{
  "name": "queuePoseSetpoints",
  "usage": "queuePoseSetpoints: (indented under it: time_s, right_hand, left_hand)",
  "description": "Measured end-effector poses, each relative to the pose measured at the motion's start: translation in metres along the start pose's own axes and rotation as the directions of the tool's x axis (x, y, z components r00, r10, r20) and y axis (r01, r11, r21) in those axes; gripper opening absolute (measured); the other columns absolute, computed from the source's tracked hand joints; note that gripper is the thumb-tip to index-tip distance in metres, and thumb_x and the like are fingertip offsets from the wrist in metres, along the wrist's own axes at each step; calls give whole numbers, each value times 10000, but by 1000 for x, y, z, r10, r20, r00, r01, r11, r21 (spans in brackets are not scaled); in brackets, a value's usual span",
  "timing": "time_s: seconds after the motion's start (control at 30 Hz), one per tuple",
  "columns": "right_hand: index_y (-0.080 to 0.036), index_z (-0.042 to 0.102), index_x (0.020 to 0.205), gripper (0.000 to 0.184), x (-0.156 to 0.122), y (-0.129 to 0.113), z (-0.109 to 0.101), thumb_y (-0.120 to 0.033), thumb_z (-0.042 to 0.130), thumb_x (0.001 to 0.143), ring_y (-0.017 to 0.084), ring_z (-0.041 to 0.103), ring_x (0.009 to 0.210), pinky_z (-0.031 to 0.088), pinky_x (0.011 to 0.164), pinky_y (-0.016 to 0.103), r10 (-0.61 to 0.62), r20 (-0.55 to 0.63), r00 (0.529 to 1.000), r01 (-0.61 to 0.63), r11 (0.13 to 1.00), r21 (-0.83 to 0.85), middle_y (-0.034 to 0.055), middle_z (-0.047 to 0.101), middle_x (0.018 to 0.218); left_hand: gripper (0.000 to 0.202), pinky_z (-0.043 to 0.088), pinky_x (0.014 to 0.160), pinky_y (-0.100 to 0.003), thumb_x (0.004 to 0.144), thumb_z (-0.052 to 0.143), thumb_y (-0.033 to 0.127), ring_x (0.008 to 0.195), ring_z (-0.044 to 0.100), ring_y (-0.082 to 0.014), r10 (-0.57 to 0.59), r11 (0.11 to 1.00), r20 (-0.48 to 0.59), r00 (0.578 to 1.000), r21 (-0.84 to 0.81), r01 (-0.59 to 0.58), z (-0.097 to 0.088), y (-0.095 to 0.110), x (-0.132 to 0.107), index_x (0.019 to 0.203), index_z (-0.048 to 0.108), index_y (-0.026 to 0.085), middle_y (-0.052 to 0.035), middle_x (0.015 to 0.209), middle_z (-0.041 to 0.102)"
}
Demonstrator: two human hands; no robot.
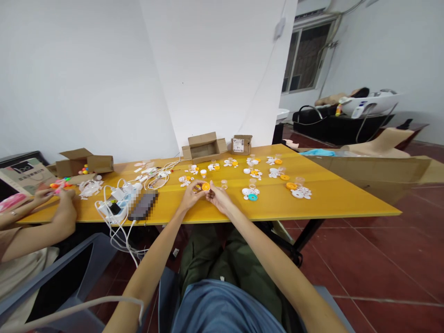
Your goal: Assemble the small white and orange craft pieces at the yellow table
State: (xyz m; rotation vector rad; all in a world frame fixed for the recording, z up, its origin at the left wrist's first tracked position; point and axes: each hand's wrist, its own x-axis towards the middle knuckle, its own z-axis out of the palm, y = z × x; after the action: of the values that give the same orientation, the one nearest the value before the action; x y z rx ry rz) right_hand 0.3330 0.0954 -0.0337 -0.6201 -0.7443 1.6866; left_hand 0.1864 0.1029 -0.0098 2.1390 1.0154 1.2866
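Pinching: the left hand (192, 195) grips an orange disc (206, 186) between thumb and finger; the right hand (218, 196) meets its edge with bent fingertips, though I cannot tell whether it grips too.
Orange disc: raised just above the near edge of the yellow tabletop (329, 199), the centre of this clock.
White-topped cup: one clear cup with a white top (203, 173) stands just beyond at 12 o'clock, apparently the most put-together piece.
Loose parts: about ten small piles, mostly white bits with orange discs, spread from 10 to 3 o'clock and look unjoined; the pile with a teal disc (252, 197) lies at 3, the farthest white pieces (301, 192) beyond it. Most of the joining seems left.
Clear cup: an uncapped one (224, 184) stands near the right hand at 2 o'clock.
Boxes: an open cardboard box (204, 145) at 12, a small labelled box (242, 144) at 1.
Cables and plugs: a crowded power strip (120, 203) and dark device (143, 206) take up room at 9 o'clock.
Co-worker: farther out at 9, another person's hands (65, 196) hold a colourful toy (60, 185).
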Motion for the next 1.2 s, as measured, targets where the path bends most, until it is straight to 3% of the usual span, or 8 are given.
queuePoseSetpoints:
  time_s: [0.53,0.8,1.2]
  right_hand:
    - [-223,686,770,213,1,3,-1,-397,793,827,147,685,760,530,812,284,25,53,998,-25,1000,-2,13,756,772]
    - [-223,673,733,161,2,4,-2,-284,787,828,137,645,690,523,772,274,36,21,999,-38,998,53,4,722,710]
    - [-214,675,739,195,0,2,0,-338,808,810,131,629,670,524,748,268,30,28,999,-31,999,28,-2,703,683]
  left_hand:
    - [210,512,819,-327,805,758,367,915,656,-196,-27,999,-29,999,33,28,2,-4,1,933,682,219,-28,953,711]
    - [226,510,824,-330,800,763,378,956,658,-208,-26,1000,-10,1000,16,26,1,-2,1,951,684,230,-36,991,720]
    - [229,503,836,-335,805,758,384,962,657,-209,-15,1000,-4,1000,6,15,0,-1,0,964,690,233,-35,998,724]
